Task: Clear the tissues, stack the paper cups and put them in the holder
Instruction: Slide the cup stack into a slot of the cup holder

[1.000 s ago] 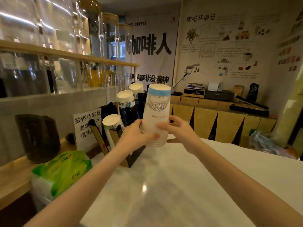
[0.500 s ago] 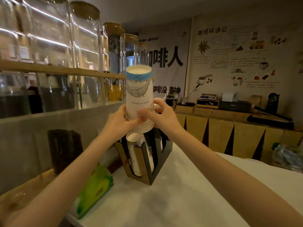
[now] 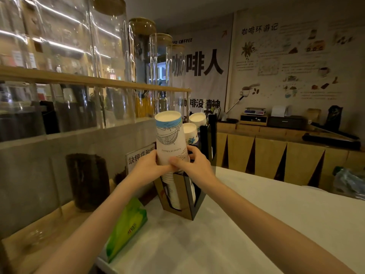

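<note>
An upside-down stack of white paper cups point(image 3: 170, 139) with a blue band and line drawing stands in the front slot of the brown and black cup holder point(image 3: 184, 196). Its lower rims sit inside the slot. My left hand point(image 3: 147, 167) grips the stack from the left and my right hand point(image 3: 192, 165) from the right, just above the holder's top edge. Two more upside-down cup stacks point(image 3: 194, 123) fill the slots behind. A green tissue pack point(image 3: 128, 224) lies left of the holder on the counter's edge.
The white counter point(image 3: 246, 224) stretches to the right. A printed sign point(image 3: 138, 155) stands behind my left hand. A dark jar point(image 3: 87, 180) sits on the wooden ledge at left, with tall glass jars on the shelf above. A plastic bag point(image 3: 349, 182) lies at far right.
The cup stack has come down from above the holder into its front slot, both hands still on it. The view has shifted so the holder sits lower and nearer centre.
</note>
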{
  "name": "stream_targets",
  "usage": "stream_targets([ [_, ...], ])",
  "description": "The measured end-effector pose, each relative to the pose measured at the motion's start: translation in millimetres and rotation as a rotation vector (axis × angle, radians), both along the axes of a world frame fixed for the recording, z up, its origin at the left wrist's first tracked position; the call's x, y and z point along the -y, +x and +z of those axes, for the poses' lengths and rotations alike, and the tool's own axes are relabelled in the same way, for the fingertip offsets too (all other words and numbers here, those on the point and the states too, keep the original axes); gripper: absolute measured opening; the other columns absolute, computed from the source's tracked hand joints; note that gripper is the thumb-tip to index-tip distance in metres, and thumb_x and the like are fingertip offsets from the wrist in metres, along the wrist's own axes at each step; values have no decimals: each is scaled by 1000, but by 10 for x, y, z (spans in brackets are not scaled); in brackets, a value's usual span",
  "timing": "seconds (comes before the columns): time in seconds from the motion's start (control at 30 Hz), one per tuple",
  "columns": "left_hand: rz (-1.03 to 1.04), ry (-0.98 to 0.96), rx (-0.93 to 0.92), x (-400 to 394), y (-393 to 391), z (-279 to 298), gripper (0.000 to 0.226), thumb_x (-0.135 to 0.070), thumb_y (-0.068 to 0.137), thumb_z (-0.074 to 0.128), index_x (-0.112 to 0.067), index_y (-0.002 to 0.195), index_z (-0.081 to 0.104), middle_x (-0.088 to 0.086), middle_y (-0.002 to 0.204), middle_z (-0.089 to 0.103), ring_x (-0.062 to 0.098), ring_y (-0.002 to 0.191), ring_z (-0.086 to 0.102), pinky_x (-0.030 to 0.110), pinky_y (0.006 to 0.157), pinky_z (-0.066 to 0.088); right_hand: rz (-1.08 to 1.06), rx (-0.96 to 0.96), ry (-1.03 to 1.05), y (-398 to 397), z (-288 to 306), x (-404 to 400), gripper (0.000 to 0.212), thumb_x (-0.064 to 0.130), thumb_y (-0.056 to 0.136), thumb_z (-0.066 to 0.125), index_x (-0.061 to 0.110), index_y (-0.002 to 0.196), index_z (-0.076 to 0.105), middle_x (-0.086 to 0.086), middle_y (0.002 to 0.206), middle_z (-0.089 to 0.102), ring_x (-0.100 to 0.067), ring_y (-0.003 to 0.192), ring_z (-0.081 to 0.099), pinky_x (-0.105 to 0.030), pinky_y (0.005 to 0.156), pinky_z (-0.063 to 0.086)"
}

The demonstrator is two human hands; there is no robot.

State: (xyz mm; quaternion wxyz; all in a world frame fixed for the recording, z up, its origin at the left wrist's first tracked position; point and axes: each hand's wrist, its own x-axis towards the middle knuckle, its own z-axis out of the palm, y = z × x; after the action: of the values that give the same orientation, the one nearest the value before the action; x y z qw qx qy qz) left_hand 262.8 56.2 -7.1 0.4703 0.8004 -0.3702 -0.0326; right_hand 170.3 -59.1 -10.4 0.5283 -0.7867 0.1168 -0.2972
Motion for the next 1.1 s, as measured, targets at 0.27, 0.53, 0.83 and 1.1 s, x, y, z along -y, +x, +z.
stream_targets([
  [0.27,-3,-136,-42,18,-2,-80,79,-41,59,78,-23,127,42,-4,123,58,14,110,55,29,88,46,1,-124,268,25,-231,46,49,43,91,44,19,132,46,-6,133,52,-21,120,49,-34,97,44],
  [0.53,89,-222,68,69,-88,-123,63,-30,69,74,-20,121,40,-1,121,54,9,101,47,13,67,38,-6,-225,409,-19,-382,101,51,46,96,30,16,132,48,-7,134,53,-24,128,45,-28,89,27],
  [0.83,165,-67,112,68,-156,-15,84,-36,68,74,-15,134,26,10,138,45,25,122,46,36,93,43,-54,-348,233,-96,-361,223,48,41,93,42,13,131,50,-9,136,52,-25,126,47,-33,101,36],
  [1.1,253,-103,469,314,-487,343,98,-44,67,73,-21,141,13,10,153,18,28,140,18,50,114,23,-51,135,-60,-1329,507,228,17,15,89,53,21,101,64,5,100,69,-6,97,63,-22,83,46],
])
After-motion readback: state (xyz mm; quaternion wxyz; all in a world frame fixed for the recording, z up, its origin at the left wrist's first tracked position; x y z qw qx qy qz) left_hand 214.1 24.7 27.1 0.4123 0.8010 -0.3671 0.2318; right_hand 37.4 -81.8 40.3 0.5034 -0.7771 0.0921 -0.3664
